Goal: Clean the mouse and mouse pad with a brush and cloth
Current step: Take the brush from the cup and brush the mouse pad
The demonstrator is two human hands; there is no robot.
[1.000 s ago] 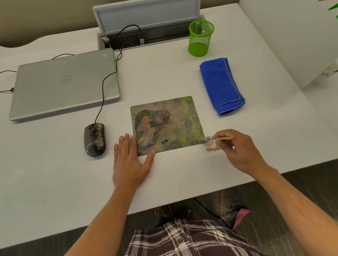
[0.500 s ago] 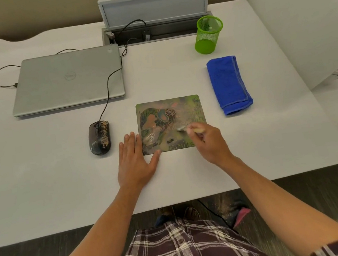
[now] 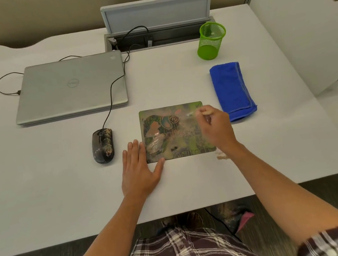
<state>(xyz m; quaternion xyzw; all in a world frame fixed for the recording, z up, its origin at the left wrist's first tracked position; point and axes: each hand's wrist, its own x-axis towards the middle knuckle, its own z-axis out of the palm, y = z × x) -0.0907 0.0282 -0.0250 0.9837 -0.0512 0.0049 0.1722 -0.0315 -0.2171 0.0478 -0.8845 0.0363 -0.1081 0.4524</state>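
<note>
A dirty green mouse pad lies flat in the middle of the white desk. My left hand presses flat on the desk at the pad's near left corner, thumb on its edge. My right hand hovers over the pad's right side, pinching a small brush whose blurred tip points left over the far right part of the pad. A black wired mouse, speckled with dirt, sits left of the pad. A folded blue cloth lies to the pad's right.
A closed silver laptop lies at the back left with cables running to a cable tray. A green mesh cup stands behind the cloth. A white divider panel rises at the right. Crumbs lie by the pad's near right corner.
My right hand moved with the brush from the pad's near right corner, across its middle, up to the far right part. The left hand stayed put. The camera shifted slightly.
</note>
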